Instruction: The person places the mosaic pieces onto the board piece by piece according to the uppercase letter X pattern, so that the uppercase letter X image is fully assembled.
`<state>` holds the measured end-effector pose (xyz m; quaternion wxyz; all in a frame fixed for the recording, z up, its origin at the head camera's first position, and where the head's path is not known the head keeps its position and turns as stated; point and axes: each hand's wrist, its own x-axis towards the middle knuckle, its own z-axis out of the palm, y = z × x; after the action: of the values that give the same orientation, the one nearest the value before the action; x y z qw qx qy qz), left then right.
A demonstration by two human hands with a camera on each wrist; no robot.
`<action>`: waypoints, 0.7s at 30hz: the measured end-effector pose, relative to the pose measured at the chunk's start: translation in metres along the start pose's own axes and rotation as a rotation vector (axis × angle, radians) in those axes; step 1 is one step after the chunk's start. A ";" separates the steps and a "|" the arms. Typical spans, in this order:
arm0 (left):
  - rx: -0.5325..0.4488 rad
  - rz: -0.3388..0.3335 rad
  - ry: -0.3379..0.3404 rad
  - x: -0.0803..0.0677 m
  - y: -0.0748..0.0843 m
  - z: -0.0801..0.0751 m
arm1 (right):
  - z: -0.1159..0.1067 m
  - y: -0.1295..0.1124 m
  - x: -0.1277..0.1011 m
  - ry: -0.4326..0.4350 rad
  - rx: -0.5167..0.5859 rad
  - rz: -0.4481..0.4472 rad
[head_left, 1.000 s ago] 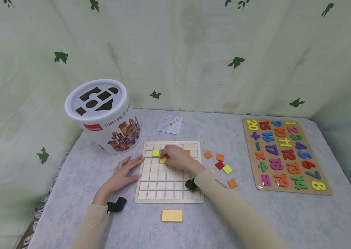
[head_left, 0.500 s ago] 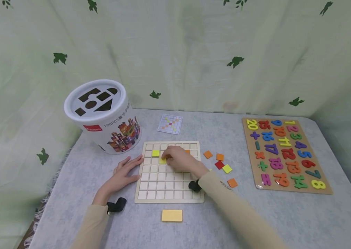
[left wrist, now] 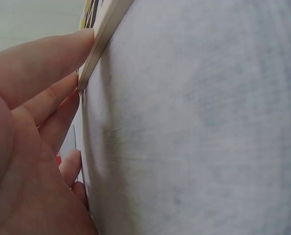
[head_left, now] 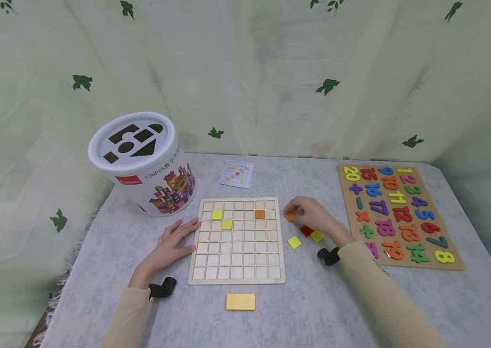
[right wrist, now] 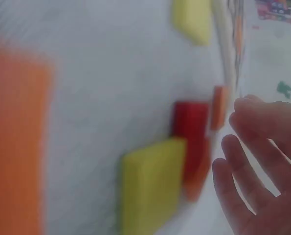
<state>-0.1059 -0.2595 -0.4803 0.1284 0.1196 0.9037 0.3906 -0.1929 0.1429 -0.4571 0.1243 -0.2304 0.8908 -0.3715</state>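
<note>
A wooden grid board [head_left: 237,259] lies on the table, with two yellow tiles and one orange tile [head_left: 260,214] in its cells. My left hand [head_left: 171,246] rests at the board's left edge, fingers extended; its fingertips touch the rim in the left wrist view. To the right of the board, my right hand [head_left: 315,215] reaches down over loose tiles, fingertips right at an orange tile [head_left: 289,216]. A red tile [head_left: 306,231] and a yellow tile [head_left: 317,236] lie under the palm side. In the right wrist view the fingers [right wrist: 253,181] are loosely extended beside the tiles.
Another yellow tile [head_left: 294,242] lies near the board. A pattern card [head_left: 237,174] lies behind it and a pale yellow block [head_left: 240,302] in front. A large white bucket [head_left: 149,179] stands back left; a number puzzle board [head_left: 428,251] lies at right.
My right hand has left the board and moved right to the loose tiles. The yellow tile it was touching now sits in its cell. My left hand stays put.
</note>
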 end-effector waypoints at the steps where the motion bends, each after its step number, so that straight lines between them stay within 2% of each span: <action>1: 0.001 0.000 0.000 0.000 0.000 0.000 | -0.001 0.004 -0.002 -0.008 -0.002 0.000; 5: -0.002 -0.001 0.000 -0.001 0.000 0.000 | -0.003 0.012 -0.004 -0.022 -0.030 -0.009; 13: 0.001 -0.007 -0.003 0.000 0.002 0.000 | -0.004 0.011 0.000 -0.002 -0.115 -0.006; 21: -0.009 0.008 0.002 -0.001 0.001 -0.001 | 0.002 -0.006 0.003 -0.006 -0.046 -0.035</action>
<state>-0.1047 -0.2597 -0.4786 0.1263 0.1222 0.9015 0.3954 -0.1929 0.1359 -0.4543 0.1152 -0.2496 0.8946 -0.3524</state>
